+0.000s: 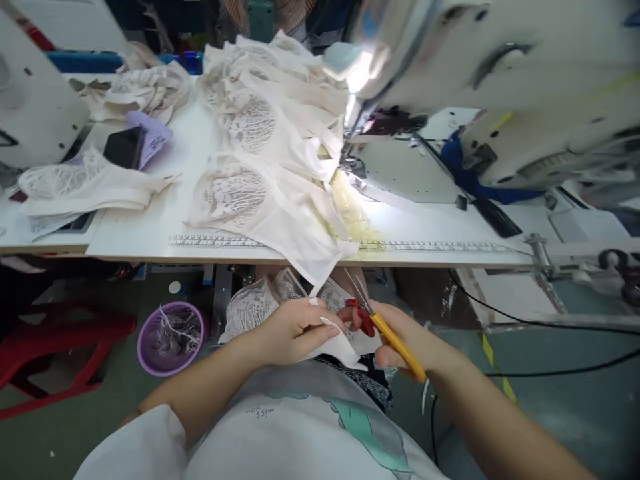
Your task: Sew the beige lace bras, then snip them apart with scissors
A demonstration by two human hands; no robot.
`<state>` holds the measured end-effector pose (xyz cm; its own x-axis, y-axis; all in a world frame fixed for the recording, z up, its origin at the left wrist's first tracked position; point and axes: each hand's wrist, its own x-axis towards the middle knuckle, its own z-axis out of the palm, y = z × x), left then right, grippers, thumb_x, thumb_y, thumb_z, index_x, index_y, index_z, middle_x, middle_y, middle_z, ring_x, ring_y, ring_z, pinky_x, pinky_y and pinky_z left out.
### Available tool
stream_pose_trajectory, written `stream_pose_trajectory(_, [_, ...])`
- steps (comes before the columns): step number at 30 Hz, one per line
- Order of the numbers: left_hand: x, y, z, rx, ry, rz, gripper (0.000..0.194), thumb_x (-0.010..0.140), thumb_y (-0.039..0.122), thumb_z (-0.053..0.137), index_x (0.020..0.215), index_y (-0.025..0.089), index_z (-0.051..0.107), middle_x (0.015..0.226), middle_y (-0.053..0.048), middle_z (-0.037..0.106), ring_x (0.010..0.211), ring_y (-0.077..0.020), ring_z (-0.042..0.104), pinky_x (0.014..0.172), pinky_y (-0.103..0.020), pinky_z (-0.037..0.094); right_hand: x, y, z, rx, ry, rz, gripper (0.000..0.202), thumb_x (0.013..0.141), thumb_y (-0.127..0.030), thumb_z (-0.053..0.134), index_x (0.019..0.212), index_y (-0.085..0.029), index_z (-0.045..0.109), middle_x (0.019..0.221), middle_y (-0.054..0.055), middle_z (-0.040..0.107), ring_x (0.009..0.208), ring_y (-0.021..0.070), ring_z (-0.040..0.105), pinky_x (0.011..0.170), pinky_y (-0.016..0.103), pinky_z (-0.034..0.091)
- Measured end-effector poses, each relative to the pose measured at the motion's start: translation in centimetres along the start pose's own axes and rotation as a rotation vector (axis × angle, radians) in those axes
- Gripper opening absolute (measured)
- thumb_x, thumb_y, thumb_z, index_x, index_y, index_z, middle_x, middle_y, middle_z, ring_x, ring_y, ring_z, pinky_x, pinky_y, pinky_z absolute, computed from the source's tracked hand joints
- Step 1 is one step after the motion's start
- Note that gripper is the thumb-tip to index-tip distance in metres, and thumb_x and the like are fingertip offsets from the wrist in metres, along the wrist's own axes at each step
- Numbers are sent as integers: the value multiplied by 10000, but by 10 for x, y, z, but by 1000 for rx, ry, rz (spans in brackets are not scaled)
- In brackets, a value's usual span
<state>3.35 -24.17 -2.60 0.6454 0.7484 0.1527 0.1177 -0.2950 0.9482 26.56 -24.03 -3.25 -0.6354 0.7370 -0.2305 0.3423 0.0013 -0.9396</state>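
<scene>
Over my lap, my left hand pinches the white strap end of a lace garment, fingers closed round the fabric. Just to its right, my right hand is wrapped round scissors with a yellow handle and a red one. Their slim blades point up and away, toward the table edge, and look slightly parted. From the table, a white garment hangs its pointed tip over the edge, close above my left hand. More white lace garments are heaped behind it.
A sewing machine with a lit lamp stands at the right. A ruler strip runs along the table's front edge. At the left are a dark phone, another lace piece, a purple basin and a red stool.
</scene>
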Motion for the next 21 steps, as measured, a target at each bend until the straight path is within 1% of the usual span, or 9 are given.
stream_pose_trajectory(2, [9,1,7,109,52,84,243,886,220,424,911,160,657,783,-68,655,710,-153,573,663,-251,462,-7,7,15,107,106,-62,513,621,-678,636,749,-209,471,746,13,500,674,168,470,583,259,401])
stream_pose_trajectory(4, [15,-3,14,182,84,130,225,877,201,457,961,166,663,779,-64,637,707,-151,576,646,-248,477,-14,12,28,176,200,-50,414,692,-563,654,732,-211,440,705,-9,465,619,137,436,548,241,383])
stream_pose_trajectory(6, [18,-8,21,193,105,146,203,862,182,497,983,178,660,795,-58,613,724,-145,586,645,-245,490,-20,14,36,198,305,-13,340,756,-476,628,714,-210,419,673,-22,443,582,120,403,525,233,367])
stream_pose_trajectory(8, [18,-12,26,160,136,134,182,849,149,520,970,186,651,846,-61,600,792,-149,600,694,-260,501,-26,15,40,155,401,10,311,779,-446,607,704,-210,418,667,-19,453,584,122,405,529,239,371])
stream_pose_trajectory(10, [17,-15,30,140,177,118,157,841,119,522,933,187,630,922,-77,593,906,-171,592,756,-294,499,-31,16,39,49,492,30,307,784,-442,592,683,-210,419,658,-12,460,582,128,408,523,247,370])
stream_pose_trajectory(12, [15,-18,34,133,230,108,110,833,115,529,894,182,590,991,-96,576,982,-191,570,753,-305,499,-34,16,37,-69,556,43,293,800,-441,561,678,-210,429,657,0,478,591,138,425,530,258,375])
stream_pose_trajectory(15, [12,-22,40,109,307,51,83,823,146,549,884,186,509,1022,-106,566,968,-195,578,708,-301,504,-33,14,33,-206,586,37,291,815,-456,530,683,-212,443,645,11,502,597,153,458,541,267,384])
stream_pose_trajectory(17, [11,-25,42,132,345,-10,92,818,165,562,868,191,489,1030,-107,568,954,-196,588,723,-317,506,-32,12,30,-254,587,24,319,813,-490,520,668,-215,447,624,13,501,572,154,462,522,266,379])
stream_pose_trajectory(21, [9,-27,41,211,366,-68,50,815,167,567,809,186,521,1038,-103,584,941,-195,601,741,-318,506,-36,14,24,-217,559,36,344,796,-509,536,636,-213,465,638,35,544,590,170,506,526,274,396])
